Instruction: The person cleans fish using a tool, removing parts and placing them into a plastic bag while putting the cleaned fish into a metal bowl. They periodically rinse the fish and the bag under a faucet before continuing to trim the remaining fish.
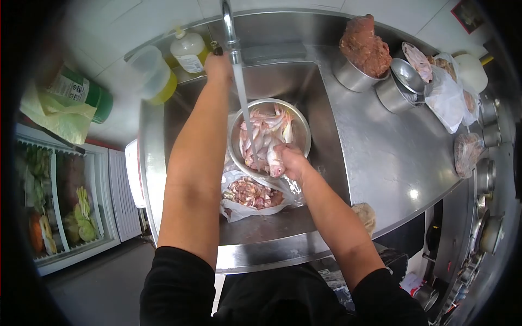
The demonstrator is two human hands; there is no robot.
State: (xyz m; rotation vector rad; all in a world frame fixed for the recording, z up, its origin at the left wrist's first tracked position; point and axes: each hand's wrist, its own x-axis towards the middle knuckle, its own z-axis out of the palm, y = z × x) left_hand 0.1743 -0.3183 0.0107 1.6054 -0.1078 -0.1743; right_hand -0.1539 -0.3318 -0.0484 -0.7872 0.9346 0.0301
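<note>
Water runs from the faucet [230,38] into a round metal bowl [305,126] of small pinkish fish [263,127] in the sink [326,157]. My right hand [292,162] is closed round a fish [275,163] at the bowl's lower right rim. Up at the back of the sink, my left hand [218,66] is closed at the tap handle [216,49], its fingers partly hidden. Below the bowl, a white plastic bag [235,212] lies open, with reddish fish scraps [253,194] in it.
Soap bottle [189,51] and yellow-liquid container [157,81] stand behind the sink at left. On the right counter [380,146] are metal pots [356,76], one heaped with reddish meat [365,48], and plastic bags [446,100]. An open-topped fridge [114,190] holds vegetables at far left.
</note>
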